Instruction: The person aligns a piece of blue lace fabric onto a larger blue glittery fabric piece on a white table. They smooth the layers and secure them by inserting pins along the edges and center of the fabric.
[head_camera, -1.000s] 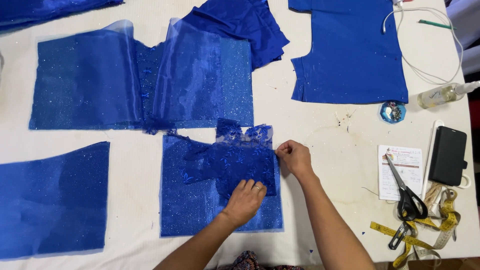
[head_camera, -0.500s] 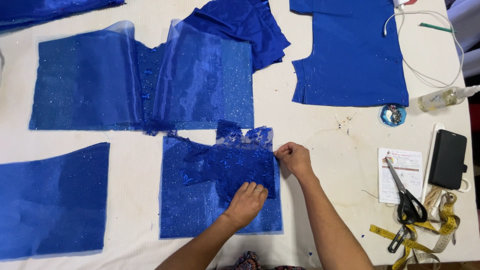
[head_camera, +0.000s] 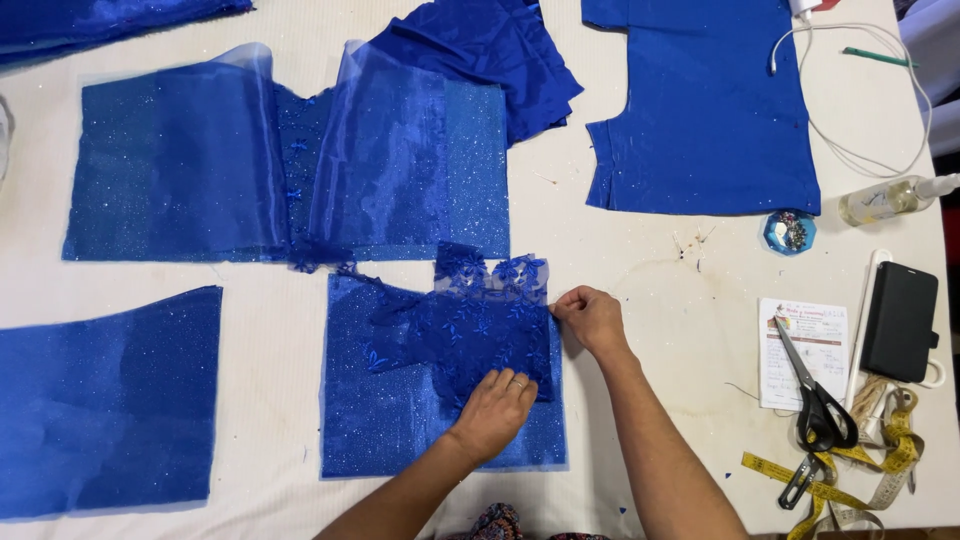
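Note:
A blue lace piece (head_camera: 455, 330) lies on top of a glittery blue fabric panel (head_camera: 390, 430) at the table's near middle. My left hand (head_camera: 495, 405) rests flat on the lower part of the lace, fingers spread, pressing it down. My right hand (head_camera: 590, 318) pinches the right edge of the lace and panel between thumb and fingers. Both forearms come in from the bottom edge of the view.
More blue fabric lies around: a wide glittery piece (head_camera: 290, 165) above, one (head_camera: 105, 400) at the left, a plain cut piece (head_camera: 705, 110) top right. At the right are scissors (head_camera: 815, 405), yellow measuring tape (head_camera: 850, 470), a black phone (head_camera: 900, 320), a pin dish (head_camera: 790, 232), a bottle (head_camera: 885, 198).
Both hands stay almost in place on the lace; my right hand has shifted very slightly along the edge.

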